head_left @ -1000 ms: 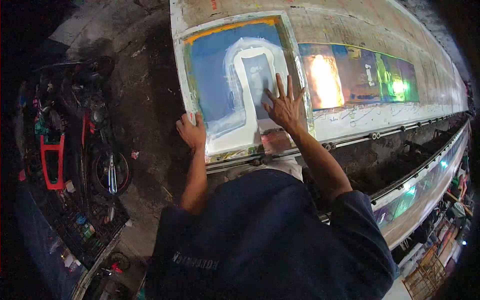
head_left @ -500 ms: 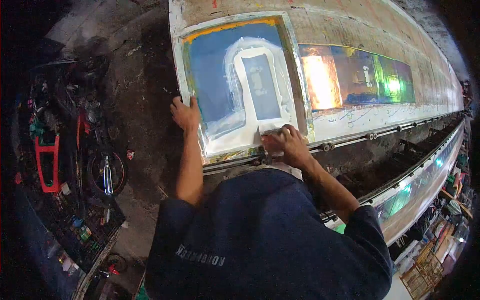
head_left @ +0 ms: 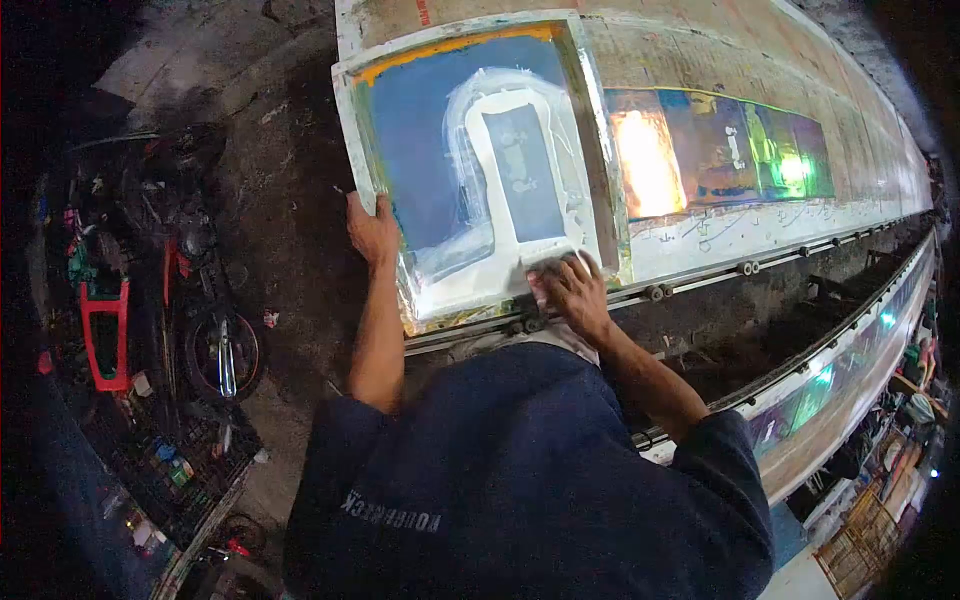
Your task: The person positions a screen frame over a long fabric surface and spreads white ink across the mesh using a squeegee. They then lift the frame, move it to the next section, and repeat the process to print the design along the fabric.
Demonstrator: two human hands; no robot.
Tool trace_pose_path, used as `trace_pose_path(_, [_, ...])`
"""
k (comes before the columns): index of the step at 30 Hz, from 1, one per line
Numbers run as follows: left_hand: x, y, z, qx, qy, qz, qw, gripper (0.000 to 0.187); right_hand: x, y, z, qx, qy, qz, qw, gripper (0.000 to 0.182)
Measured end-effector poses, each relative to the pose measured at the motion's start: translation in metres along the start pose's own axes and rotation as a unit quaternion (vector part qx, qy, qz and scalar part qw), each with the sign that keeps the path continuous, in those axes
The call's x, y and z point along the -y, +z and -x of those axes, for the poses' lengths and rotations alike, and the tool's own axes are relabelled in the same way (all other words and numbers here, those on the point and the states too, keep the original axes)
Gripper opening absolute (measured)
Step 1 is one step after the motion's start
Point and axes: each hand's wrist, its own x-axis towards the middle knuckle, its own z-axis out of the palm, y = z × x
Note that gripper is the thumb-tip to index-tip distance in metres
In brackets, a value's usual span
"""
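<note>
A screen-printing frame (head_left: 590, 110) lies over the near end of a long table, its mesh blue with a pale band of white ink (head_left: 480, 150) around a tall rectangular window. My left hand (head_left: 372, 232) is closed on the frame's left side rail, thumb on the inner side. At the frame's near edge, my right hand (head_left: 572, 295) has its fingers curled round a squeegee, mostly hidden beneath the hand and somewhat blurred. White ink lies thick on the mesh just beyond that hand.
Right of the frame, a row of shiny printed sheets (head_left: 710, 150) lies on the long table (head_left: 720, 235). A metal rail with knobs (head_left: 655, 293) runs along its near edge. A second table (head_left: 800, 410) stands at right. Parked at left is a motorbike (head_left: 225, 350) with a red part (head_left: 105, 335).
The frame's far edge sits slightly higher and further left in view, as if tilted up a little. My right hand has turned over the squeegee; my left hand keeps its hold.
</note>
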Motion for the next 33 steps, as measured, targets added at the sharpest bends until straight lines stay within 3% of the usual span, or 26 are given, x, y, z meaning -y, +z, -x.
trace_pose_path(2, [-0.002, -0.003, 0.001, -0.018, 0.033, 0.079, 0.996, 0.040, -0.017, 0.015, -0.029, -0.045, 0.021, 0.032, 0.998, 0.034])
trace_pose_path(5, [-0.024, -0.023, 0.006, 0.023, -0.001, 0.129, 0.991, 0.039, -0.052, 0.015, -0.123, -0.082, 0.041, 0.097, 0.991, 0.030])
trace_pose_path(7, [-0.011, -0.018, 0.004, 0.014, 0.013, 0.122, 0.992, 0.037, -0.076, -0.007, -0.197, -0.104, 0.008, 0.026, 0.994, 0.026])
trace_pose_path(9, [-0.003, -0.011, -0.001, 0.006, 0.027, 0.120, 0.992, 0.035, -0.082, -0.031, -0.251, -0.085, 0.014, 0.044, 0.995, 0.016])
trace_pose_path(10, [-0.002, -0.009, -0.001, -0.008, 0.041, 0.129, 0.991, 0.034, -0.081, -0.042, -0.263, -0.069, 0.022, 0.045, 0.996, 0.022])
trace_pose_path(13, [-0.003, -0.010, -0.001, -0.001, 0.034, 0.130, 0.991, 0.032, -0.080, 0.001, -0.228, -0.102, 0.042, -0.017, 0.994, 0.025])
trace_pose_path(15, [-0.007, -0.014, -0.001, 0.021, 0.013, 0.121, 0.992, 0.032, -0.051, 0.001, -0.169, -0.006, 0.081, -0.002, 0.997, 0.027])
trace_pose_path(17, [-0.013, -0.016, 0.002, 0.023, 0.009, 0.124, 0.992, 0.036, -0.030, 0.008, -0.104, -0.023, 0.050, 0.009, 0.998, 0.031])
trace_pose_path(19, [-0.013, -0.014, 0.002, 0.017, 0.007, 0.117, 0.993, 0.036, -0.018, -0.009, -0.064, 0.049, 0.076, -0.011, 0.996, 0.027])
trace_pose_path(20, [-0.013, -0.013, 0.001, 0.012, 0.005, 0.108, 0.994, 0.037, -0.023, -0.017, -0.056, 0.029, 0.122, -0.071, 0.990, 0.029])
trace_pose_path(21, [-0.004, -0.007, -0.001, 0.019, 0.010, 0.107, 0.994, 0.037, -0.020, -0.038, -0.057, -0.068, 0.187, -0.071, 0.977, 0.021])
trace_pose_path(22, [0.012, 0.003, -0.006, -0.015, 0.046, 0.077, 0.996, 0.039, -0.026, -0.059, -0.060, -0.014, 0.281, -0.033, 0.959, 0.015])
trace_pose_path(23, [0.019, 0.010, -0.006, -0.050, 0.082, 0.048, 0.994, 0.040, -0.049, -0.053, -0.053, -0.075, 0.348, -0.286, 0.890, 0.022])
trace_pose_path(24, [-0.003, -0.010, 0.000, 0.028, 0.013, 0.090, 0.995, 0.046, -0.069, -0.040, -0.044, -0.135, 0.386, -0.517, 0.752, 0.034])
trace_pose_path(25, [-0.009, -0.014, 0.004, 0.036, 0.019, 0.090, 0.995, 0.046, -0.077, -0.027, -0.037, -0.141, 0.393, -0.515, 0.749, 0.034])
trace_pose_path(29, [-0.014, -0.010, 0.008, -0.003, -0.001, 0.076, 0.997, 0.052, -0.079, 0.011, -0.018, -0.274, 0.436, -0.483, 0.708, 0.068])
trace_pose_path(30, [-0.003, -0.005, 0.002, -0.011, 0.032, 0.050, 0.998, 0.052, -0.076, 0.008, -0.019, -0.248, 0.461, -0.500, 0.690, 0.085])
trace_pose_path(31, [-0.006, -0.007, 0.005, -0.023, 0.063, 0.025, 0.997, 0.052, -0.081, 0.011, -0.015, -0.248, 0.467, -0.497, 0.689, 0.085])
trace_pose_path(33, [-0.003, -0.006, 0.006, -0.003, 0.041, 0.002, 0.999, 0.051, -0.088, 0.018, -0.017, -0.211, 0.457, -0.496, 0.707, 0.087])
